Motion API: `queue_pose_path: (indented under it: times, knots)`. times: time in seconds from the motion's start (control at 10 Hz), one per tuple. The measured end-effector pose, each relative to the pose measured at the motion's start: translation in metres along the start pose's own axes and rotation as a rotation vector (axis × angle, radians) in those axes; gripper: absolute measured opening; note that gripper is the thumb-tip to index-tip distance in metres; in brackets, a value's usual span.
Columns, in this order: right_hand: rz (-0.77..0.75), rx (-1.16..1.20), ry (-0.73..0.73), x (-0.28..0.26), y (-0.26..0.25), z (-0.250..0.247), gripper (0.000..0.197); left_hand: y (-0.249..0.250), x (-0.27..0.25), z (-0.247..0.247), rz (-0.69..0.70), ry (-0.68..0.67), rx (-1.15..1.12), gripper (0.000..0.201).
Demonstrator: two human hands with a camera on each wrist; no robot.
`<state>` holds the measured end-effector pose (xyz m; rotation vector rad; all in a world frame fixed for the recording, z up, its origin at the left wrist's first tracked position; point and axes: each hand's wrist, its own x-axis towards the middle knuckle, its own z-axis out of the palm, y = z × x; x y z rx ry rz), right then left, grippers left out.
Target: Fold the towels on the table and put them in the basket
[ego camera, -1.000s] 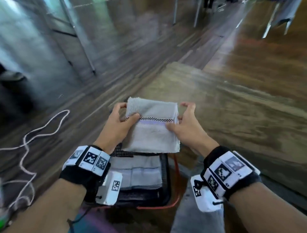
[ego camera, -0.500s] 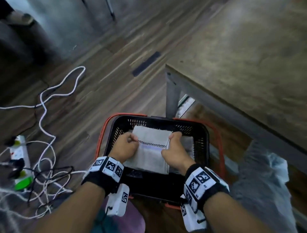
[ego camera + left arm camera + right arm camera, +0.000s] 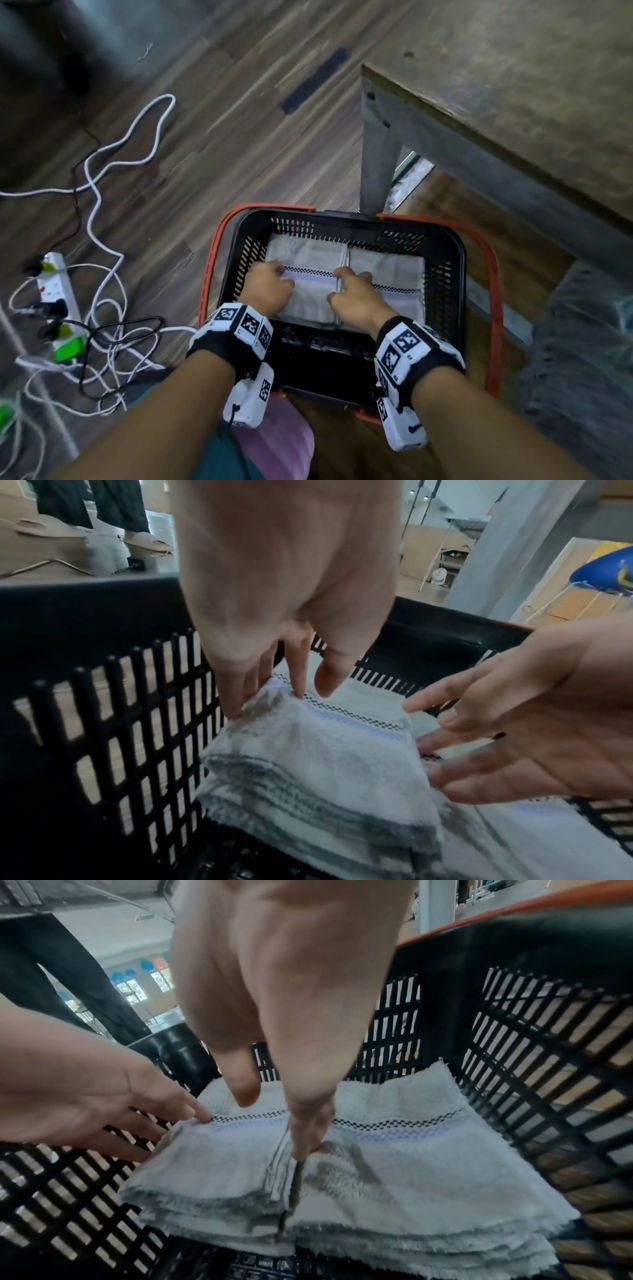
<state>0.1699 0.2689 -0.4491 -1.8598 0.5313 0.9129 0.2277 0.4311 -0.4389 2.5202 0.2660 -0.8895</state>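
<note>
Folded towel [image 3: 308, 284]: white, checkered band and lilac stripe; now lies flat in the left half of the basket [image 3: 445, 246], lower than half a second ago, when it was still held above the floor of it. Second folded towel [image 3: 390, 277]: just beside it, to the right, edges touching.
Left hand [image 3: 269, 286]: fingers straight, tips resting on the towel's left edge, no longer curled round it.
Right hand [image 3: 352, 293]: fingers extended, pushed down into the seam between the two towels.
Table [image 3: 513, 85]: beyond the basket.
</note>
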Motion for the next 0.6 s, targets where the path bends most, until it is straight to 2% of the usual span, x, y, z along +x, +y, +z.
queue_pose_path:
  times: [0.1,0.2,0.3,0.4,0.5,0.6]
  knots:
    - [-0.015,0.035,-0.035,0.002,0.005,0.005,0.063,0.004,-0.002,0.003,0.031,0.090,0.120,0.040]
    - [0.004,0.043,-0.134,0.004,0.010,0.010,0.072,0.005,0.004,0.006,0.059,0.048,0.210,0.045]
    - [0.034,0.058,-0.211,0.004,0.011,0.011,0.073,0.006,0.009,0.006,0.029,-0.122,0.241,0.061]
    - [0.015,0.046,-0.230,-0.004,0.001,0.005,0.072,0.008,0.009,0.002,0.043,-0.093,0.185,0.058]
    - [-0.046,0.021,-0.122,-0.024,-0.016,-0.013,0.063,0.017,0.000,-0.004,0.070,0.009,0.019,0.047]
    - [-0.113,0.057,0.032,-0.053,-0.031,-0.039,0.044,0.035,-0.018,-0.014,0.151,0.059,-0.089,0.028]
